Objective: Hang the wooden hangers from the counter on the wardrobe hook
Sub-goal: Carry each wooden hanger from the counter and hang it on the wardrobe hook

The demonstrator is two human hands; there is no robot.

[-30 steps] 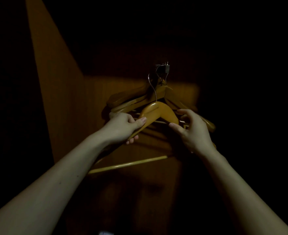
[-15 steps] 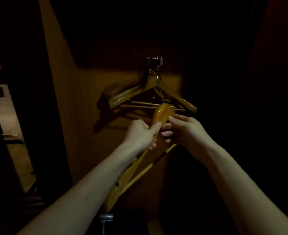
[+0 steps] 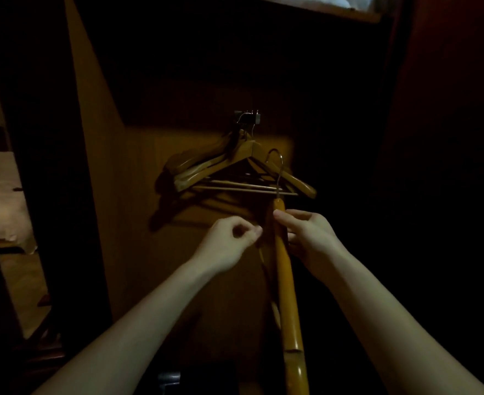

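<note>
Inside a dim wardrobe, several wooden hangers (image 3: 218,166) hang from a small metal hook (image 3: 247,118) on the back panel. My right hand (image 3: 306,233) grips another wooden hanger (image 3: 285,269) near its top; the hanger is seen edge-on, its arm running down toward me. Its metal hook (image 3: 276,163) points up, below and to the right of the wardrobe hook and apart from it. My left hand (image 3: 229,240) is just left of the held hanger, fingers curled with thumb and fingertips together, holding nothing I can make out.
The wardrobe's side panel (image 3: 92,166) rises on the left, with a dark door edge beyond it. A lit room with a pale bed (image 3: 4,206) shows at far left. The right side of the wardrobe is in darkness.
The held hanger has turned from slanted to nearly straight up and down. My left hand has come off it and only my right hand grips it now.
</note>
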